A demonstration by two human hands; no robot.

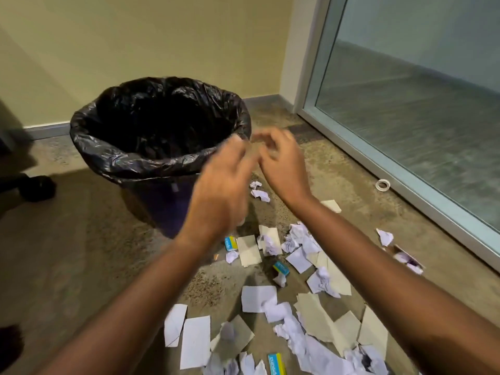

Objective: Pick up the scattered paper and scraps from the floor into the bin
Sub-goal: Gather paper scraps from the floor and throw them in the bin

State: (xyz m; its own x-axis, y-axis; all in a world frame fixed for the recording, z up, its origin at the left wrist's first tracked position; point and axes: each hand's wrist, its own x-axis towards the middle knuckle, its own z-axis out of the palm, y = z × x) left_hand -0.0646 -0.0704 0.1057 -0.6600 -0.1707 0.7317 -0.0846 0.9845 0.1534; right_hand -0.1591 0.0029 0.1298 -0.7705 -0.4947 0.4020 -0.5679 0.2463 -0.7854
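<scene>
Both hands, left [224,190] and right [281,163], blur beside the bin [159,161]; their grip is unreadable. Paper scraps [311,315] litter the floor [81,253].

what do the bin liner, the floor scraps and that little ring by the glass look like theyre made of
Bin liner: thin black plastic film, glossy, crinkled with bright highlights.
White scraps: paper, matte; some flat, some crumpled into sharp creases.
Beige pieces: stiffer matte card or thick paper, lying flat with straight edges, probably.
Ring: likely a roll of tape, pale and slightly translucent; too small to be sure.
</scene>
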